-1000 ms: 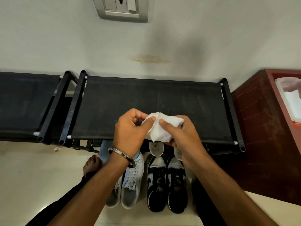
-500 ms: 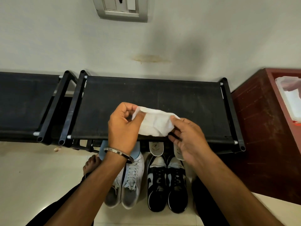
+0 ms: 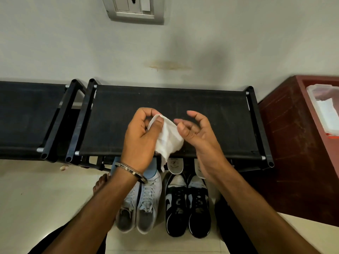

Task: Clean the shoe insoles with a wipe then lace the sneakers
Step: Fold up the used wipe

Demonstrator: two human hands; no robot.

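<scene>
Holding the crumpled white wet wipe (image 3: 168, 138) pinched between thumb and curled fingers (image 3: 159, 123) of my left hand (image 3: 141, 138), up over the black fabric-topped bench (image 3: 211, 114); likely opening it out before use. Right hand (image 3: 198, 136) is just beside the wipe, fingers loosely curled and spread, gripping nothing; whether a fingertip grazes the cloth, can't tell.

Wipe hangs free, lower corner dangling toward the floor, so it isn't touching any shoe. Two pale insoles (image 3: 175, 165) stick out from under the bench's front edge, just behind the black-and-white sneakers (image 3: 187, 204). White lace-up sneakers (image 3: 139, 204) sit beside those, to the left, laces in.

Judgement: insoles not wiped yet.

Around: second black bench (image 3: 27, 114) left, reddish-brown wooden cabinet (image 3: 293, 143) right, grey wall socket plate (image 3: 134, 9) above. My right forearm partly covers one insole; the bench rail overhangs both.
</scene>
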